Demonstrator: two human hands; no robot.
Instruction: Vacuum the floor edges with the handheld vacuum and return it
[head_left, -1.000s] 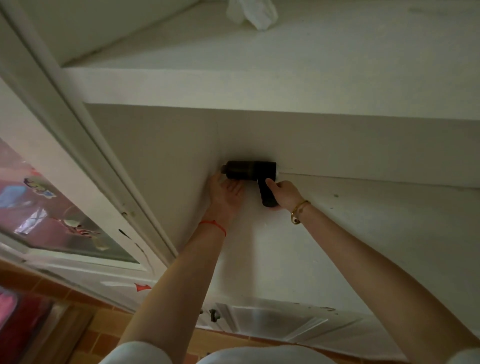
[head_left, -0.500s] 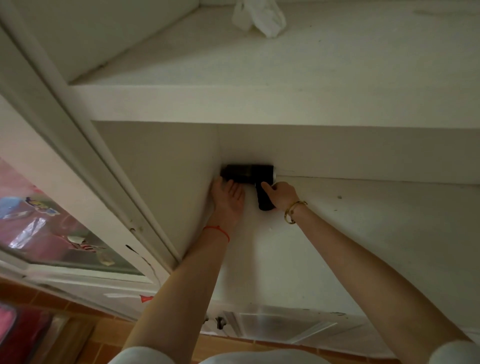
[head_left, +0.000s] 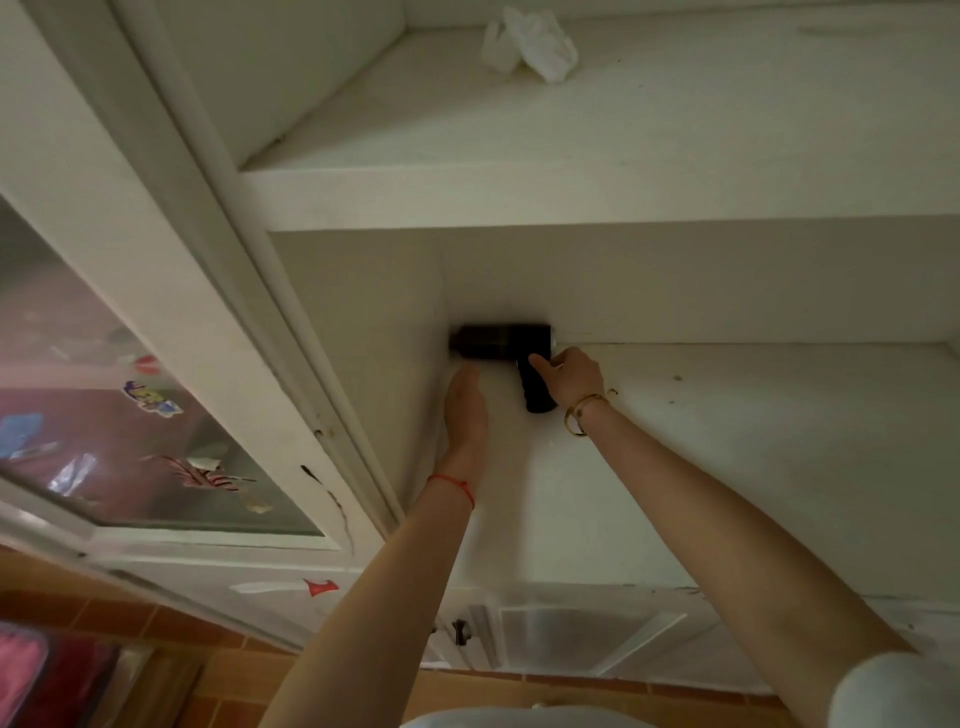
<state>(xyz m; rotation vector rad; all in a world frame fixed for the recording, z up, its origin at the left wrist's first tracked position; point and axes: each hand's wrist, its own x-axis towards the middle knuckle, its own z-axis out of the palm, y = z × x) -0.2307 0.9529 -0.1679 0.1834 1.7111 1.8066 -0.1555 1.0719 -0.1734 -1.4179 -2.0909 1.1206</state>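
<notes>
A: Where's the vacuum (head_left: 501, 341)?

B: On the lower shelf (head_left: 753, 467), pushed into its back left corner, body lying along the back edge, nozzle end against the side wall. Black, pistol-shaped, handle pointing toward the person.

A: Grip state?

B: Right hand (head_left: 571, 374) is loosely on the handle, thumb over the top, fingers curled round the far side. Can't tell how tight; looks like a light hold. Gold bangle (head_left: 582, 413) on that wrist.

A: Left?

B: Left hand (head_left: 467, 410) is flat and open, palm against the side wall, fingertips just below the vacuum body. Holding nothing. Red string (head_left: 457, 486) on the wrist.

A: Why held like that?

B: My read: this is the return step. Right hand seats it in the corner, left steadies or guides it so it sits flush and out of the way.

A: Any writing or brand?

B: None readable on the vacuum, too dark. Stickers (head_left: 150, 397) on the glass door (head_left: 104, 415) at left, cartoonish, no legible text.

A: Anything else?

B: Crumpled white bag (head_left: 530, 44) on the upper shelf (head_left: 675, 130), toward the back. Few dark specks on the lower shelf.
</notes>
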